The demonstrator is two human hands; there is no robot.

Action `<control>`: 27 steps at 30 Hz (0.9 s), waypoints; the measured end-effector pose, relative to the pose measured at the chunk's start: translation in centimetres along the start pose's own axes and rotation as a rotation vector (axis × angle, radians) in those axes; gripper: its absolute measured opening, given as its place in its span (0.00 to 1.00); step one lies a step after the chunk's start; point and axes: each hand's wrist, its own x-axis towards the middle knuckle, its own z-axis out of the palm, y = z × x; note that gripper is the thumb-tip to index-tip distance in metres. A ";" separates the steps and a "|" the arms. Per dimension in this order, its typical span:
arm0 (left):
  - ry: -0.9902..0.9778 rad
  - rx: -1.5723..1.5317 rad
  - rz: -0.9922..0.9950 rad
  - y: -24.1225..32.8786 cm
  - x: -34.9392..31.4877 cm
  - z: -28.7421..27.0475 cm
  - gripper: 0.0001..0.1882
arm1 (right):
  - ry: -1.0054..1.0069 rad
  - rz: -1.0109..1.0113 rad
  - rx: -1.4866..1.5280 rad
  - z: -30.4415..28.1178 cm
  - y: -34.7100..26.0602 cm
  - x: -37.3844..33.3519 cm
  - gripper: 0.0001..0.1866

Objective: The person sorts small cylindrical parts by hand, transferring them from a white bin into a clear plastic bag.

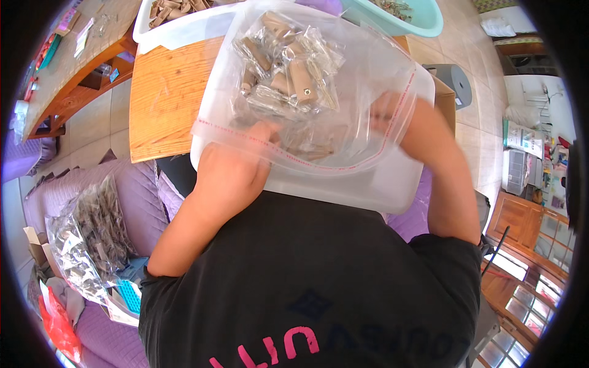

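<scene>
Bag (368,70) part-filled with wrapped pieces (300,81), mouth unsealed; loose pieces (175,10) at its 10 o'clock. Left hand (236,172) at 7, right hand (400,116) at 3; grips unclear.

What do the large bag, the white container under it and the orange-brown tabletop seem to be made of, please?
Large bag: thin, glossy plastic film, judging by its see-through, creased look. White container: probably smooth plastic, perhaps translucent, given its milky look and rounded corners. Orange-brown tabletop: wood, perhaps varnished; grain lines show on it.
</scene>
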 end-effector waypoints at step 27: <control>0.082 -0.022 0.038 -0.5 0.0 0.5 0.09 | -0.307 -0.030 0.354 5.5 -1.0 -0.7 0.25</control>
